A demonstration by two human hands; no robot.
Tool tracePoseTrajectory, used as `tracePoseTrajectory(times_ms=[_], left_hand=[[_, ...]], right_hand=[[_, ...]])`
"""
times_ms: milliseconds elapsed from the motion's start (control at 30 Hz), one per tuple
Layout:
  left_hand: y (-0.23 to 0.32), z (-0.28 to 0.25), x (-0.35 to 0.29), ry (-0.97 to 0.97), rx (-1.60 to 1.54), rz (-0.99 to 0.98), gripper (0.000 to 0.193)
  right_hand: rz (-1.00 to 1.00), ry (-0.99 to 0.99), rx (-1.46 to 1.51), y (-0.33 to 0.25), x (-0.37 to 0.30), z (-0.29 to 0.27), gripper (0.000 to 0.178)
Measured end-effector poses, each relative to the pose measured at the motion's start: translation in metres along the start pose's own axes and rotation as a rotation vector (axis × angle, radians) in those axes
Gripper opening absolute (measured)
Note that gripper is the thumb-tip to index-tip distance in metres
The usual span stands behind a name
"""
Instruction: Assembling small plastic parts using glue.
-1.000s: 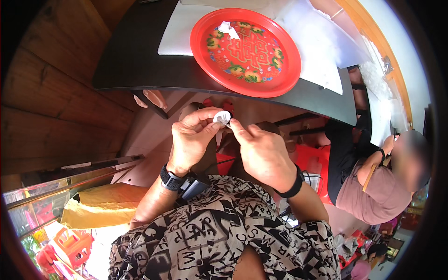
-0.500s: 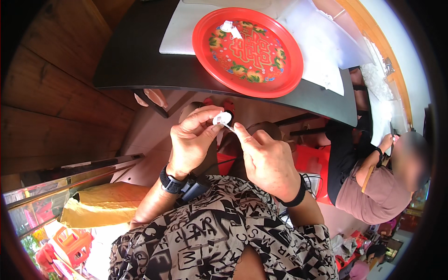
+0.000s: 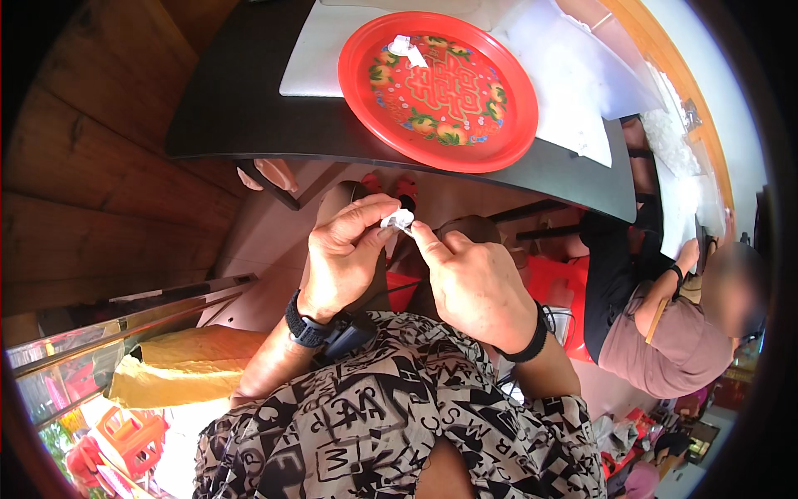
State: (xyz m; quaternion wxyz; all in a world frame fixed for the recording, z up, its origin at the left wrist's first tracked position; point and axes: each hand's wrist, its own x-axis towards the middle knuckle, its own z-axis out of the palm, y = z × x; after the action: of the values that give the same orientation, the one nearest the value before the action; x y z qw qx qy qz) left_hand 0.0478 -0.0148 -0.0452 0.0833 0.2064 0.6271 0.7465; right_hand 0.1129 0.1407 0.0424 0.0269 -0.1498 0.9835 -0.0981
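Between thumb and fingers, my left hand (image 3: pixel 345 249) pinches a small white round piece (image 3: pixel 398 219) with an opening in it; its kind is hard to make out. From the right, my right hand (image 3: pixel 474 279) grips a thin tool, mostly hidden by the fingers, and its tip meets the white piece. Both hands are above my lap, just short of the table edge. Beyond them a round red tray (image 3: pixel 519 154) with fruit and flower decoration holds a few small white pieces (image 3: pixel 407 50) near its far left.
The tray sits on a dark table (image 3: pixel 224 116) over white sheets (image 3: pixel 307 62). To the right a person in a mauve shirt (image 3: pixel 657 349) sits by another work surface. A yellow bag (image 3: pixel 187 366) lies at lower left, near an orange plastic basket (image 3: pixel 133 437).
The white piece has been tilted in my left fingers, so its opening faces differently. My right hand has shifted slightly left and down, the fingertip closer to the piece.
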Motion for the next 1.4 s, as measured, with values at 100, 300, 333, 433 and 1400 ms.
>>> tracePoseTrajectory(times_ms=[100,300,333,433,1400], left_hand=[[0.006,0.002,0.001,-0.013,0.060,-0.029,0.025],[0.004,0.003,0.002,-0.063,0.056,-0.074,0.023],[0.003,0.003,0.001,-0.065,0.057,-0.074,0.023],[0.001,0.003,0.002,-0.040,0.004,-0.143,0.024],[-0.009,-0.002,0.006,-0.016,-0.186,0.105,0.028]], right_hand=[[-0.018,-0.065,-0.014,0.006,0.002,-0.002,0.049],[-0.097,-0.098,-0.011,0.020,0.002,-0.001,0.048],[-0.095,-0.096,-0.010,0.021,0.003,-0.001,0.048],[-0.076,-0.106,0.015,0.019,0.002,0.001,0.048],[0.150,0.126,0.388,-0.004,-0.005,0.020,0.046]])
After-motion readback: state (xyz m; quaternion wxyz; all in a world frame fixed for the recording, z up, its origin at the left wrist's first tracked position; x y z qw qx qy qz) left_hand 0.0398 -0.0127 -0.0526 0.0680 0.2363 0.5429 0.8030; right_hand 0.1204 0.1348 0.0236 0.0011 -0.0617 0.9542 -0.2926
